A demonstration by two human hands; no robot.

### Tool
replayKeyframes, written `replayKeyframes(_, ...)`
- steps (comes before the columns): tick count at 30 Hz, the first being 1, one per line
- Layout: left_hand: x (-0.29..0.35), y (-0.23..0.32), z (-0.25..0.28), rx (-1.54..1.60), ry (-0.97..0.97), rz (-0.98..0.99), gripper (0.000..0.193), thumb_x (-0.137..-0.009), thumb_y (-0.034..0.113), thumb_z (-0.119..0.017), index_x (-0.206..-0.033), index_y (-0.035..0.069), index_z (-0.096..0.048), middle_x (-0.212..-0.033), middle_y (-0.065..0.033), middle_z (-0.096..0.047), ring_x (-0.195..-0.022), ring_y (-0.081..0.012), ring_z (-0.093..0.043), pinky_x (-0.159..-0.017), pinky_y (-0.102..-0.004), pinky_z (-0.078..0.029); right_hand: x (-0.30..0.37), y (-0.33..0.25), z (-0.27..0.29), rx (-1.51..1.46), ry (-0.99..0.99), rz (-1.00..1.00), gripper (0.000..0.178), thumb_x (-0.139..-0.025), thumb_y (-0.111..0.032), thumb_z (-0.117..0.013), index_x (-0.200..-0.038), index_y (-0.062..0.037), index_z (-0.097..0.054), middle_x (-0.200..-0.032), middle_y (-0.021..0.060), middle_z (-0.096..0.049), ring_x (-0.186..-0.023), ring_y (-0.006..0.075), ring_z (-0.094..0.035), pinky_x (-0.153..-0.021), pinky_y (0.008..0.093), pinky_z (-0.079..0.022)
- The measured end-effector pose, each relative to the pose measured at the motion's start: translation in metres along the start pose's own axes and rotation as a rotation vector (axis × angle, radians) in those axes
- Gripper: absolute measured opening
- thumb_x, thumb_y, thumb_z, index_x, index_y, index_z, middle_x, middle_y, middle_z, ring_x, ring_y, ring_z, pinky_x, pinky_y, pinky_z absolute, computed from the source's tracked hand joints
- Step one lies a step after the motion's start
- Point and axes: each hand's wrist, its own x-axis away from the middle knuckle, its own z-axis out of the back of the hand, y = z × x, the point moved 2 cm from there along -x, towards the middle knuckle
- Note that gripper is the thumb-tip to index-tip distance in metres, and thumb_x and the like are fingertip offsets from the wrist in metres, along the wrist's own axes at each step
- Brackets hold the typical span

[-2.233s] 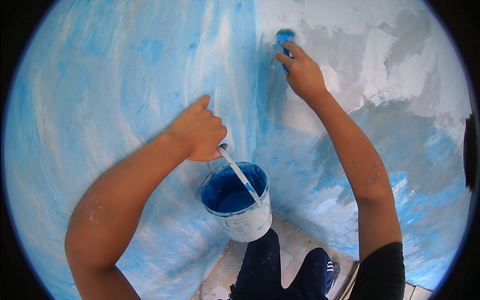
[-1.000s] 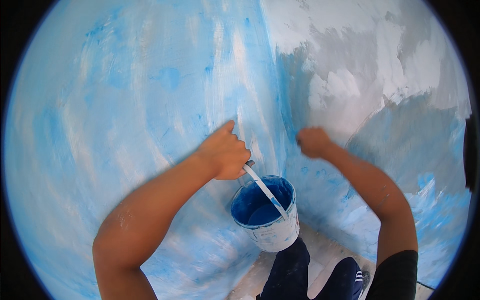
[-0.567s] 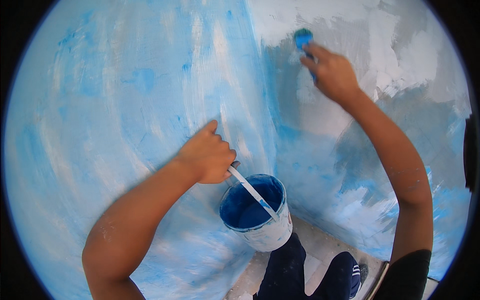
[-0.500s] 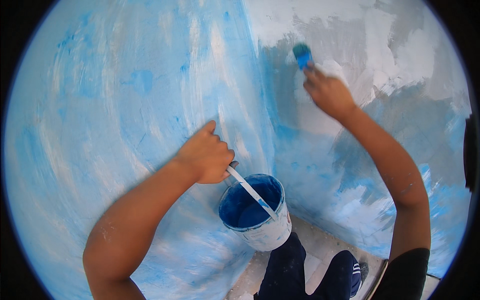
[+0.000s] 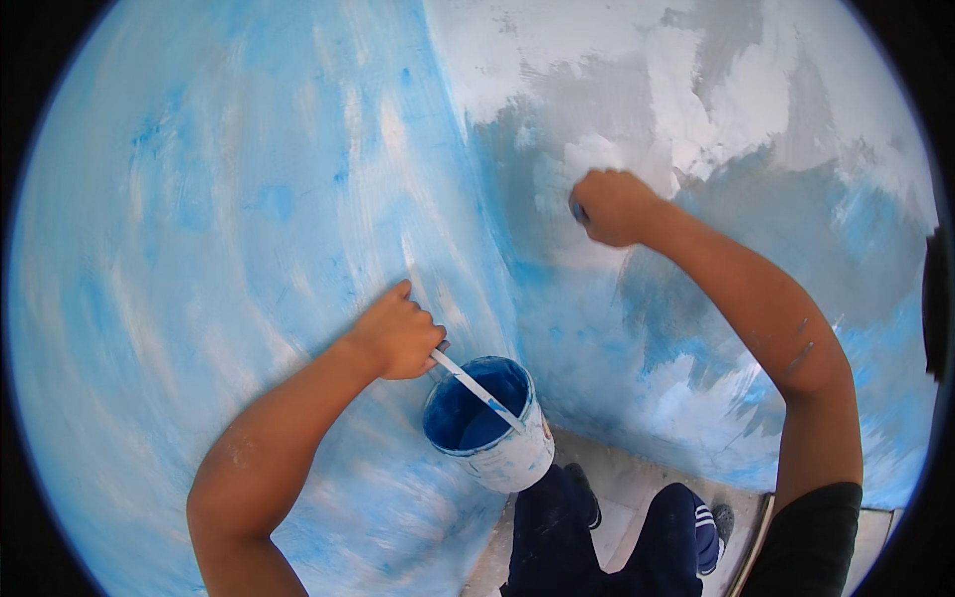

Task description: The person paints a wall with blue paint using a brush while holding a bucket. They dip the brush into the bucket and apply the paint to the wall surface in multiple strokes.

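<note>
By its pale strap handle (image 5: 468, 381), my left hand (image 5: 401, 333) carries a white paint bucket (image 5: 517, 461), the fingers closed round the handle. Blue paint coats the bucket's inside and lies in its bottom; smears mark the outer wall. My right hand (image 5: 615, 207) is raised before the right-hand wall, in a fist round a paintbrush (image 5: 579, 211). Only a small bluish end of the brush shows at the fist's left side; its bristles are hidden. Whether the brush touches the wall I cannot tell.
The left wall (image 5: 249, 199) is streaked light blue and meets the right wall (image 5: 716, 109), patched white, grey and blue, in a corner. Below are my legs in dark trousers (image 5: 547, 537) on a pale floor (image 5: 622, 473). A dark object (image 5: 935, 303) stands at the far right edge.
My right hand has come down and turned, so the brush's blue ferrule and bristles no longer show. The view has shifted; my left hand still holds the bucket, now slightly further left in view.
</note>
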Motion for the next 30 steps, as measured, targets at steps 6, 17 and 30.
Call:
replayKeyframes(6, -0.004, -0.003, 0.002, -0.071, 0.003, -0.024, 0.025, -0.096, 0.035, -0.065, -0.098, 0.014, -0.078, -0.079, -0.0082, -0.074, -0.081, -0.0248, -0.071, -0.097, -0.0432, -0.042, 0.027, 0.014, 0.018, 0.133, 0.671, 0.014, 0.025, -0.082, 0.003, -0.066, -0.103, -0.0063, -0.076, -0.12, 0.0167, -0.072, -0.101, 0.0353, -0.073, -0.084, 0.0442, -0.061)
replayKeyframes(17, -0.009, 0.002, -0.001, -0.091, 0.227, -0.174, 0.018, -0.089, 0.028, -0.069, -0.09, 0.011, -0.075, -0.079, -0.0069, -0.073, -0.081, -0.0244, -0.07, -0.093, -0.0413, -0.044, 0.105, -0.042, -0.172, -0.08, -0.193, -0.082, 0.011, -0.09, -0.005, -0.068, -0.096, -0.0025, -0.077, -0.117, 0.0199, -0.072, -0.112, 0.0358, -0.071, -0.082, 0.045, -0.06)
replayKeyframes(30, -0.029, 0.086, 0.003, -0.019, 0.513, -0.332, 0.009, -0.085, 0.019, -0.075, -0.088, 0.01, -0.076, -0.085, -0.0048, -0.074, -0.085, -0.0205, -0.068, -0.08, -0.0357, -0.049, 0.287, -0.011, -0.049, -0.775, 0.108, -0.138, 0.014, -0.087, 0.003, -0.078, -0.101, 0.0015, -0.075, -0.102, 0.0183, -0.076, -0.093, 0.0349, -0.074, -0.082, 0.0401, -0.057)
